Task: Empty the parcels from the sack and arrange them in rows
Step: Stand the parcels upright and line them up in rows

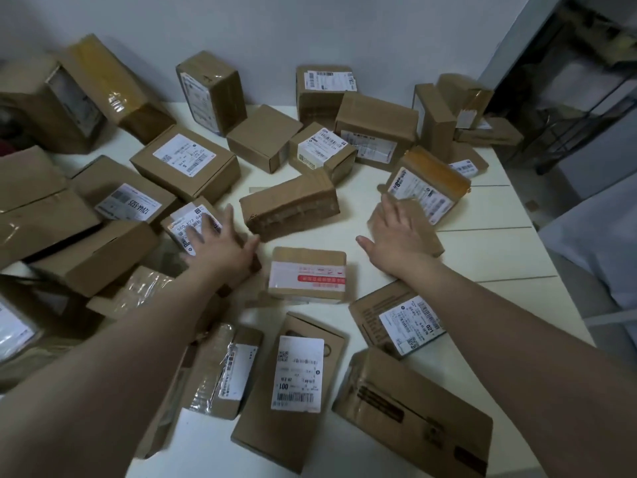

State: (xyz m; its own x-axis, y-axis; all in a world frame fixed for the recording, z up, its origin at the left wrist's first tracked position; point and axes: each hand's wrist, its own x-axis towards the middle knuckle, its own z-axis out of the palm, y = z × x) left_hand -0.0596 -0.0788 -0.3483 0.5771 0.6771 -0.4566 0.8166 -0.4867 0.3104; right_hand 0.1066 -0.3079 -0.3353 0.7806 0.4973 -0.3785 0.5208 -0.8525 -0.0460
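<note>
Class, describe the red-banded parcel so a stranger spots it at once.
On the white table, look between the left hand and right hand, slightly nearer the camera. A small box lies there; only its label carries a red band.

The label (298, 374) on the near flat box (269, 429) reads "100", the right box (370, 315) shows "120", the small left box (177, 220) "500 E72 04".
</note>
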